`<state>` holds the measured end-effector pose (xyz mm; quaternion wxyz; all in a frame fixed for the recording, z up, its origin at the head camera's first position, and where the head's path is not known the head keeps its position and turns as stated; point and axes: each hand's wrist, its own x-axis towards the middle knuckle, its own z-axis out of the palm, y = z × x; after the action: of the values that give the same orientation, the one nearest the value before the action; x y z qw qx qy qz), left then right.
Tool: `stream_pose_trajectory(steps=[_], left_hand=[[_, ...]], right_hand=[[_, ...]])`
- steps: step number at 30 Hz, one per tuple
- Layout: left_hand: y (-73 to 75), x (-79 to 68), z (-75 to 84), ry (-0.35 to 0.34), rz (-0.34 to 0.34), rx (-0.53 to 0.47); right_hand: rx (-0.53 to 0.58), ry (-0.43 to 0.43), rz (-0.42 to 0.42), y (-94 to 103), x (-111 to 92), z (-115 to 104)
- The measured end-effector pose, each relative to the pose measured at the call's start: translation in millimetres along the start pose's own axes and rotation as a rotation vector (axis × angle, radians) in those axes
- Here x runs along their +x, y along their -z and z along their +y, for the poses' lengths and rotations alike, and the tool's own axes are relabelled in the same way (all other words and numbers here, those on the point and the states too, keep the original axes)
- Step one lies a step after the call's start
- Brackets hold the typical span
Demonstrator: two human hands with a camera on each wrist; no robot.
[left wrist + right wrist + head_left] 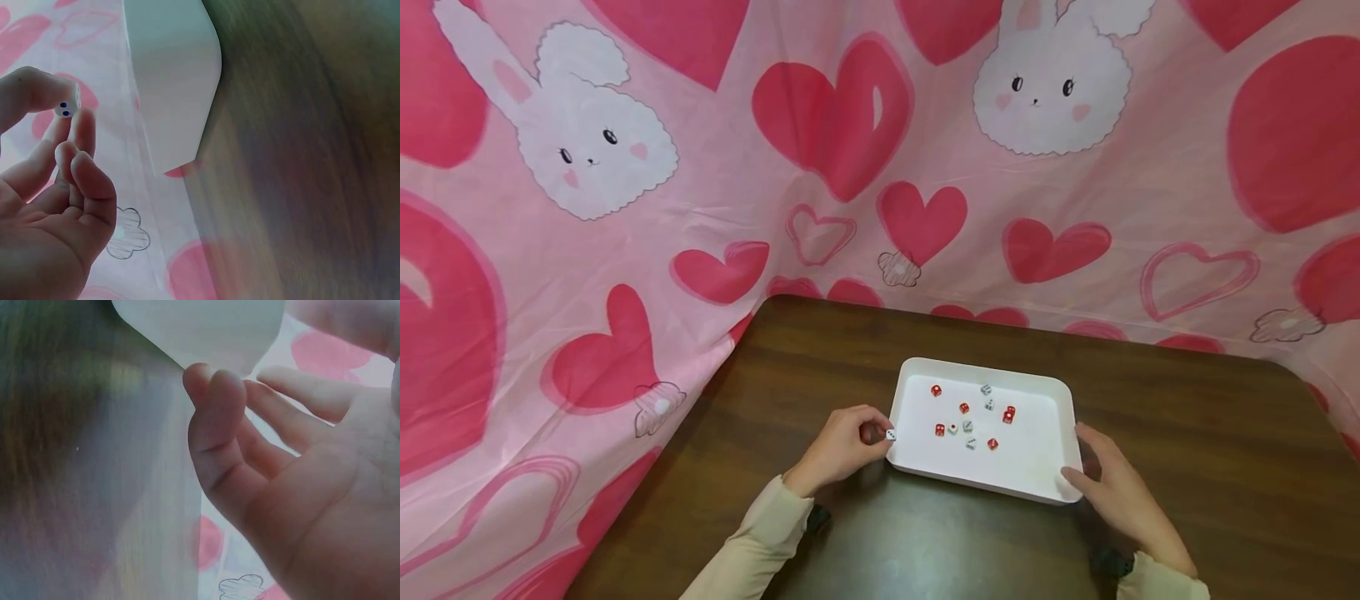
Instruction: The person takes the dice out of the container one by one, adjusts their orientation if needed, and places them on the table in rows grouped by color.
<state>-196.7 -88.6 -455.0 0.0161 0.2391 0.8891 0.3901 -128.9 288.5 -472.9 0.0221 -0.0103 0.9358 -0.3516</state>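
Observation:
My left hand [847,446] pinches a white die [67,107] between thumb and fingertips at the tray's left rim. Blue pips show on the die's near face in the left wrist view. The shallow white tray [1022,454] holds several red dice [964,408] and several white dice [967,426], scattered mostly over its left and middle. At the tray's right end, my right hand [1112,487] grips the wall, its thumb over the rim. Bent fingers [219,412] of that hand sit against the tray's outer side in the right wrist view.
The tray lies on a dark brown wooden table [820,350]. A pink cloth [715,167] with hearts and rabbits hangs behind the table and along its left side.

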Motion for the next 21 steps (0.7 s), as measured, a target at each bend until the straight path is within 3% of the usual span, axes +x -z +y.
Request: stream_pose_trajectory(steps=[15, 21], left_hand=[[-0.8, -20.8, 4.7, -0.022, -0.130, -0.021], [-5.8, -26.3, 5.0, -0.019, -0.180, -0.044]], right_hand=[[-0.095, 0.105, -0.002, -16.3, -5, -13], [-0.102, 0.069, 0.008, -20.1, -4, -14]])
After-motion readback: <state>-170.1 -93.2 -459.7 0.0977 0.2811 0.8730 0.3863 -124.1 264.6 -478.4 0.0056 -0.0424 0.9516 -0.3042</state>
